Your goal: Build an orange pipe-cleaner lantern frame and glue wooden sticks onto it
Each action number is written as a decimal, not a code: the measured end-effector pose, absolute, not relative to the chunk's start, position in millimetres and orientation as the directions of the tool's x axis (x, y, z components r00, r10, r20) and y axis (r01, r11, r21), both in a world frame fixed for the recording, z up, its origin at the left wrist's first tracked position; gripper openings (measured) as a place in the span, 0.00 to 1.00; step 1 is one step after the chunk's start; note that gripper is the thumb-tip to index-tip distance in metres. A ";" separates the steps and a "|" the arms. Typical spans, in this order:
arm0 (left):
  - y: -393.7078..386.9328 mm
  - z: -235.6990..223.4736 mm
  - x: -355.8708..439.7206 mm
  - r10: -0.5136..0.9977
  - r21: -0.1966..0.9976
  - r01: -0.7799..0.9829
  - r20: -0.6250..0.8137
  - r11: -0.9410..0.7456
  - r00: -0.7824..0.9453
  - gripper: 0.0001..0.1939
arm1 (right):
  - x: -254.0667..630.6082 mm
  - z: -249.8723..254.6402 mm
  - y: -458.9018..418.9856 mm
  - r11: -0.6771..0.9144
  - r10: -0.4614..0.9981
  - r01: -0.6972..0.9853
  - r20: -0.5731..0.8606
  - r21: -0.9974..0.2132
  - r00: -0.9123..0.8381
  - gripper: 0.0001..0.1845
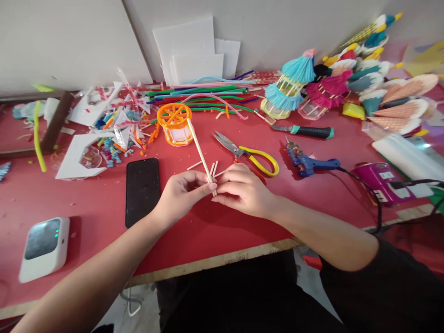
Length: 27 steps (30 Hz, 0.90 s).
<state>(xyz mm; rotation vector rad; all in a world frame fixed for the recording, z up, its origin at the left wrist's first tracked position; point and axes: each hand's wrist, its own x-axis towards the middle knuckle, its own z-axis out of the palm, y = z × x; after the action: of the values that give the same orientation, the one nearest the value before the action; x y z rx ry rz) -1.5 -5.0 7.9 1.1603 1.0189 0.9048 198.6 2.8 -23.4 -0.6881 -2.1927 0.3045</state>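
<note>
My left hand [185,192] pinches a long pale wooden stick [197,145] near its lower end; the stick slants up and away to the left. Against that lower end, the fingers of my right hand [244,189] are closed, gripping the stick together with a short piece beside it. Several short cut sticks [194,165] lie on the red table just beyond my fingers. Behind the stick's upper tip stands an orange wheel-topped drum shape [174,125] with a white side. Scissors with yellow handles [258,159] lie beyond my right hand, one handle partly hidden.
A black phone [142,192] lies left of my hands, with a white device [45,249] farther left. To the right are a blue glue gun [308,159] with its cable and a utility knife [305,132]. Pipe cleaners [208,95], foam scraps [79,152] and paper crafts [294,83] line the back.
</note>
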 end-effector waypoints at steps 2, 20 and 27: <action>-4.7 8.6 -0.8 0.932 0.972 -0.070 -0.195 0.227 0.307 0.09 | 200.3 -20.3 2.6 0.848 0.523 0.410 0.651 -0.335 -0.550 0.10; -6.8 0.2 1.2 0.930 0.916 -0.193 -0.316 0.350 0.186 0.15 | 204.3 -14.0 1.6 0.759 0.637 0.539 0.589 -0.365 -0.497 0.07; 5.3 3.4 -9.0 0.950 0.926 -0.257 -0.305 0.277 -0.072 0.20 | 232.0 -20.5 10.8 0.420 0.873 0.873 0.375 -0.247 -0.313 0.09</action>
<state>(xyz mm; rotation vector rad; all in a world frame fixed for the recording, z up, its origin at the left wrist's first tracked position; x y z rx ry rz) -9.0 5.3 3.4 0.7575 1.2306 1.1710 232.0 10.8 -20.5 -1.4815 -2.2286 -0.0020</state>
